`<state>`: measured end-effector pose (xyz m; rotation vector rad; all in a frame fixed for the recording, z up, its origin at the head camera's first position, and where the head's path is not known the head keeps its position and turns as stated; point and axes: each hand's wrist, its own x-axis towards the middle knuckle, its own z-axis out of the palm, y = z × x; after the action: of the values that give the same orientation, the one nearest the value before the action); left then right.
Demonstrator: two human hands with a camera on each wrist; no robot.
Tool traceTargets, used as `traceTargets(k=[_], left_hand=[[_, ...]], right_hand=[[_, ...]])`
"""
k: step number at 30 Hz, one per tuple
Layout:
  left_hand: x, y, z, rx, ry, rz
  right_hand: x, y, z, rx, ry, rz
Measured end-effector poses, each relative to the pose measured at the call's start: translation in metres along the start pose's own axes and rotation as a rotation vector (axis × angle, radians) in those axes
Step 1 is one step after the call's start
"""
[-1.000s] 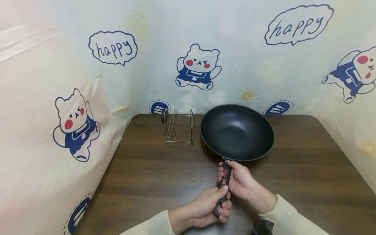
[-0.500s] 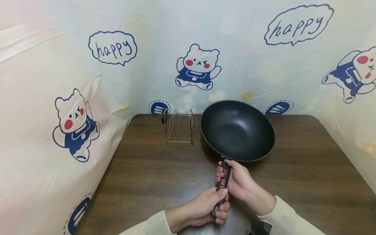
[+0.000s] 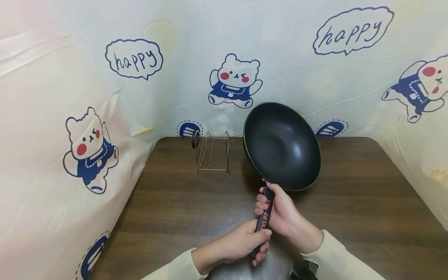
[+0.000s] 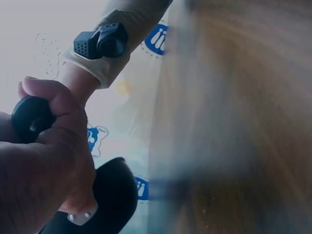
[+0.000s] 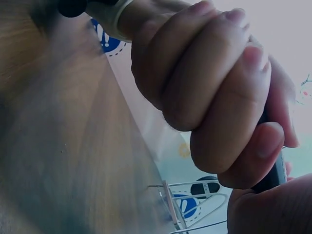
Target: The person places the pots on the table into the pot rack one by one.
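A black wok (image 3: 282, 146) is held up over the table, its inside tilted toward me and its rim leaning down to the right. My right hand (image 3: 285, 212) grips the upper part of its black handle (image 3: 265, 217), close to the pan. Lower down, near the handle's end, my left hand (image 3: 241, 241) wraps round it with the thumb on top. In the right wrist view the curled fingers (image 5: 229, 107) cover most of the handle. The left wrist view shows the round handle end (image 4: 33, 119) in a hand and part of the wok's dark outside (image 4: 114, 195).
A wire rack (image 3: 212, 151) with a black round piece at its left stands at the back of the brown table (image 3: 168, 210), left of the wok. Printed cloth (image 3: 182, 81) hangs close behind and beside the table. A small black camera (image 3: 303, 269) sits under the right wrist.
The wok's far rim has risen and the pan has tipped more steeply toward me, turning slightly. Both hands keep hold of the handle and have shifted a little left.
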<state>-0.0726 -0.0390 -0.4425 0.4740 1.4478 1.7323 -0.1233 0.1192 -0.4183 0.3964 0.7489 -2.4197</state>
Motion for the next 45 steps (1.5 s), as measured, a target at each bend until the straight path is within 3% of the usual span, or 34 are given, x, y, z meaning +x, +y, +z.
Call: traceTargets(k=[4, 8, 14, 21, 27, 36, 45], left_hand=[[-0.002, 0.004, 0.002, 0.129, 0.076, -0.031], [-0.005, 0.006, 0.004, 0.278, 0.144, -0.014], [-0.007, 0.007, 0.005, 0.458, 0.226, 0.023], [-0.007, 0.003, 0.007, 0.543, 0.348, 0.025], [-0.006, -0.001, 0.006, 0.585, 0.396, 0.077], [-0.007, -0.006, 0.000, 0.685, 0.514, 0.069], [-0.009, -0.010, -0.001, 0.898, 0.641, 0.123]], right_hand=[[0.002, 0.002, 0.002, -0.003, 0.015, -0.002], [0.007, 0.004, 0.004, -0.023, -0.005, 0.004], [0.014, 0.003, 0.004, -0.036, -0.102, 0.027], [0.026, 0.004, 0.002, -0.045, -0.272, 0.057], [0.040, 0.005, -0.003, -0.034, -0.396, 0.087], [0.060, 0.009, -0.002, -0.021, -0.601, 0.107], [0.069, 0.013, 0.001, -0.019, -0.722, 0.123]])
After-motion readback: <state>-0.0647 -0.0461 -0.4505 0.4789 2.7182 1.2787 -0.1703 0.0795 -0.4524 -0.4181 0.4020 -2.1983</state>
